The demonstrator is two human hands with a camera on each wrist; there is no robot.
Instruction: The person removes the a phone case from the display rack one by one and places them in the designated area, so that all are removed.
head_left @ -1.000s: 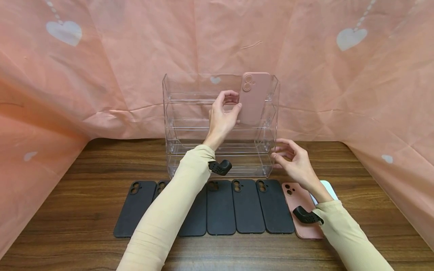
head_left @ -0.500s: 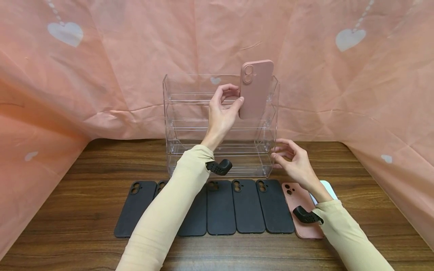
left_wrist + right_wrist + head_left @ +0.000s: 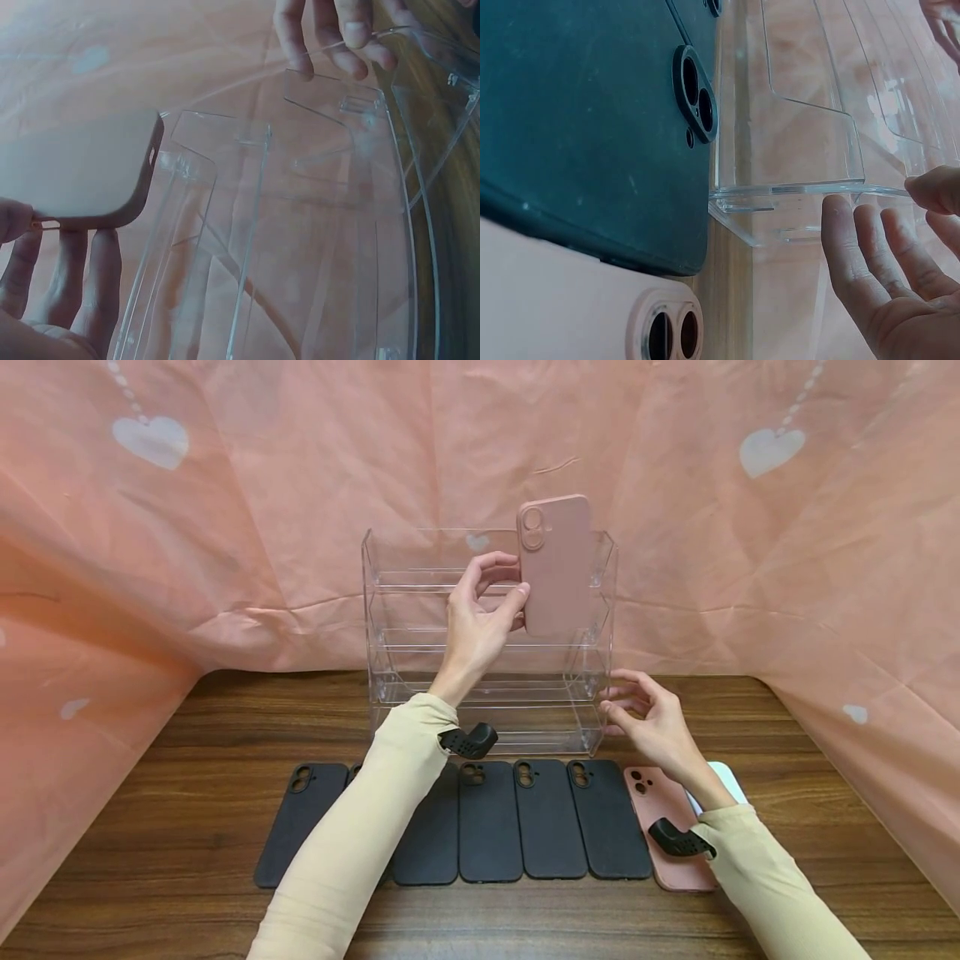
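Observation:
My left hand (image 3: 480, 618) pinches a pink phone case (image 3: 557, 568) by its left edge, thumb in front and fingers behind. The case stands upright, camera openings at top left, overlapping the upper right part of a clear tiered display rack (image 3: 367, 635). In the left wrist view, the lower end of this pink case (image 3: 82, 165) shows beside the rack's clear tiers (image 3: 259, 195). Low on the rack's right side, my right hand (image 3: 651, 722) holds the side panel, thumb at its edge. The right wrist view shows the fingers (image 3: 877, 255) along the panel's outer face.
Several black phone cases (image 3: 551, 827) lie in a row on the wooden table (image 3: 150, 835) before the rack. To their right lie another pink case (image 3: 663, 802) and a white one (image 3: 727, 777), partly under my right forearm. A pink curtain (image 3: 300, 460) surrounds the table.
My left hand has lifted the pink case out of the rack's upper right, then brought it a little left and down. My right hand has stayed at the rack's side.

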